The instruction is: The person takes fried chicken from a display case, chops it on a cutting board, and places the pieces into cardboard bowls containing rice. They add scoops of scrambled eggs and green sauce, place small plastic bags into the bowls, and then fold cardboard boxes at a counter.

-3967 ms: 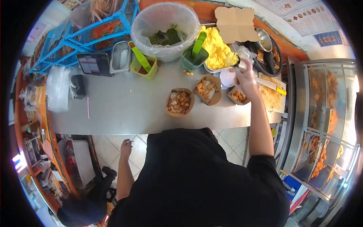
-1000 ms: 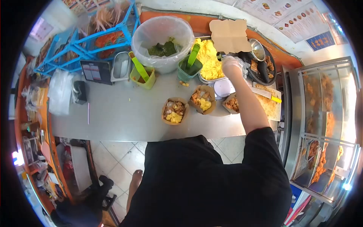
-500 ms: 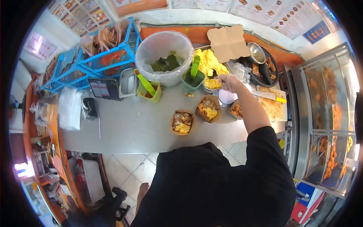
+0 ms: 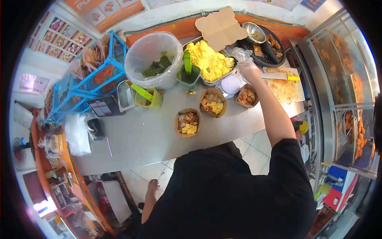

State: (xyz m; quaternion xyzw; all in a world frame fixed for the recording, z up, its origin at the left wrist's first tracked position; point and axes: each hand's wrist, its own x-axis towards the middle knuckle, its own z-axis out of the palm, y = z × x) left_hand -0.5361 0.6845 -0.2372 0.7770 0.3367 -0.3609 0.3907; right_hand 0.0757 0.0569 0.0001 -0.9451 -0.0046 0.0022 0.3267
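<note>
In a clear plastic glove, my right hand (image 4: 248,69) is closed at the right edge of the tray of scrambled egg (image 4: 213,81). It grips a dark spoon (image 4: 234,61), whose end shows against the egg; the handle is mostly hidden. Below the hand, a brown paper box (image 4: 247,96) holds browned meat pieces. Two more boxes stand to its left: a middle box (image 4: 213,102) and a front box (image 4: 187,123), both with meat pieces and yellow egg. Down beside my body, away from the table, my left hand (image 4: 152,185) hangs with fingers curled and nothing visible in it.
A lined bucket (image 4: 131,63) with dark green leaves, a green container (image 4: 189,81) and a yellow-green container (image 4: 153,101) stand at the back. A knife (image 4: 278,75) lies on a cutting board (image 4: 292,95). An unfolded cardboard box (image 4: 219,30) leans behind the egg.
My right hand and the spoon have moved from the egg tray's front corner to its right edge. The camera view has shifted. My left hand still hangs low.
</note>
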